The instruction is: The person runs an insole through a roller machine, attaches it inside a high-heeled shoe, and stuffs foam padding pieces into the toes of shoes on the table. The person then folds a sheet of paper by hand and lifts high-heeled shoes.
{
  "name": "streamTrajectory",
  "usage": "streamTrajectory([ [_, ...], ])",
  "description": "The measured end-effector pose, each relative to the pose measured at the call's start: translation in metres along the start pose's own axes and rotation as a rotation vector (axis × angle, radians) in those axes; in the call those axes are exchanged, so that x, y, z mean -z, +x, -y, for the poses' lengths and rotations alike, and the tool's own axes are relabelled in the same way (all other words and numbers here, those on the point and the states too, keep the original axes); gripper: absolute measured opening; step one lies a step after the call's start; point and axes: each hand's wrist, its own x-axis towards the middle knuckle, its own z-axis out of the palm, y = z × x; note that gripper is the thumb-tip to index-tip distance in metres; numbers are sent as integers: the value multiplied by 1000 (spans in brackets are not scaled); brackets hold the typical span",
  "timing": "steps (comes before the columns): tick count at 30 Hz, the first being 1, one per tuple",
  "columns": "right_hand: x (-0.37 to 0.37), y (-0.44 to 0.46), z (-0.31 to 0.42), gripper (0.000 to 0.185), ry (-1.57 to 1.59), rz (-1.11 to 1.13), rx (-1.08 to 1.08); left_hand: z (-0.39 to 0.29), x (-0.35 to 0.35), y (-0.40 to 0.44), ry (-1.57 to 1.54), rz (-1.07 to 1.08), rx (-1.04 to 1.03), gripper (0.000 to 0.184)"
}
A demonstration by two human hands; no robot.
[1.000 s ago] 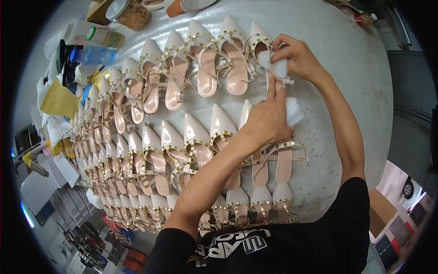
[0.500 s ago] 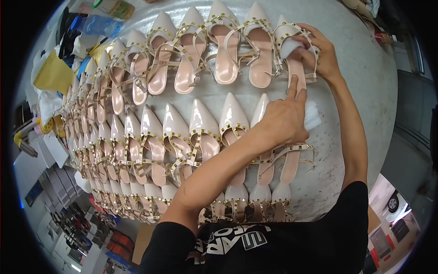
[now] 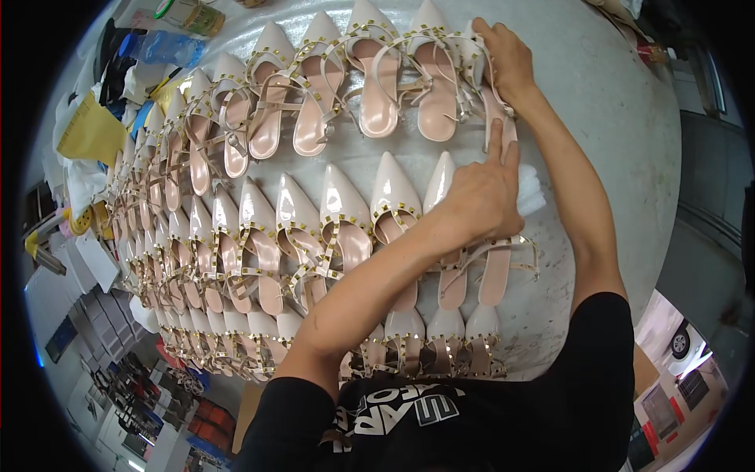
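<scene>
My right hand (image 3: 506, 63) is closed around the front of a studded, pointed slingback shoe (image 3: 492, 104) at the right end of the far row. Its fingers cover much of the toe and straps. My left hand (image 3: 481, 200) reaches over the middle row, with two fingers stretched onto the heel end of that shoe's pink insole. Beside the left hand lies a piece of white foam padding (image 3: 532, 191) on the table. Under the left wrist, shoes of the middle row are partly hidden. The foam seen earlier in the shoe's opening is now hidden.
Rows of similar beige shoes (image 3: 380, 94) cover the grey table (image 3: 605, 102). A blue-tinted plastic bottle (image 3: 169, 49), a jar (image 3: 193, 16) and yellow paper (image 3: 90, 130) are at the far left. Another bottle (image 3: 654, 53) lies near the far right edge.
My right hand has shifted left and up, from pushing white foam into the shoe's opening to gripping its front. The shoe is tilted more. My left fingers stay on the insole.
</scene>
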Motion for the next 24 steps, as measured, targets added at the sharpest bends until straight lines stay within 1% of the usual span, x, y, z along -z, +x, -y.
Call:
streamTrajectory([
  [2, 6, 1, -8, 59, 174, 40, 142, 1, 1, -1, 22, 5, 9, 101],
  [3, -24, 16, -65, 55, 421, 50, 439, 11, -4, 2, -20, -14, -37, 100],
  [4, 21, 1, -45, 52, 455, 121, 243, 12, -2, -14, -61, -210, -172, 98],
  [5, 83, -20, -19, 50, 482, 187, 49, 15, 3, -30, -100, -411, -309, 95],
  [6, 115, -49, -13, 53, 421, 54, -40, 11, 16, -56, -102, -400, -314, 95],
  [7, 141, -83, -5, 56, 359, -77, -128, 1, 31, -91, -426, -488, -183, 90],
  [8, 161, -128, 20, 58, 569, 14, -147, -10, 35, -116, -747, -583, -44, 86],
  [9, 176, -178, 51, 60, 778, 102, -163, -18, 24, -131, -742, -587, -46, 86],
  [10, 182, -229, 85, 64, 1047, 296, -26, -21, 6, -146, -828, -592, -78, 80],
  [11, 191, -262, 132, 57, 1038, 307, -99, -20, -17, -160, -917, -595, -107, 73],
  [12, 196, -283, 163, 51, 1023, 311, -163, -9, -50, -166, -853, -607, -156, 69],
  [13, 196, -303, 165, 51, 1024, 314, -164, -16, -58, -175, -1101, -515, -85, 71],
  [14, 195, -322, 162, 45, 1105, 269, -113, -23, -65, -184, -1345, -420, -10, 73],
  [15, 197, -334, 157, 39, 1183, 220, -56, -28, -71, -188, -1344, -430, -11, 73],
  [16, 203, -343, 152, 39, 1189, 224, -58, -32, -80, -193, -1313, -404, 13, 79],
  [17, 209, -349, 145, 37, 1146, 308, -88, -35, -89, -197, -1281, -373, 33, 84],
  [18, 215, -351, 140, 35, 1097, 388, -112, -34, -98, -197, -1280, -373, 28, 84],
  [19, 227, -348, 139, 32, 1042, 474, -178, -30, -108, -195, -1179, -365, -70, 87],
  [20, 224, -351, 137, 32, 1038, 479, -169, -31, -110, -193, -1077, -363, -167, 89],
  [21, 217, -355, 136, 31, 1058, 418, -102, -33, -107, -193, -984, -359, -140, 91],
  [22, 212, -357, 135, 31, 1079, 354, -38, -33, -108, -194, -983, -365, -140, 91],
  [23, 209, -353, 130, 31, 1078, 354, -29, -32, -109, -194, -1074, -353, -108, 89],
  [24, 207, -350, 122, 32, 910, 200, -49, -30, -112, -193, -1167, -341, -72, 88],
])
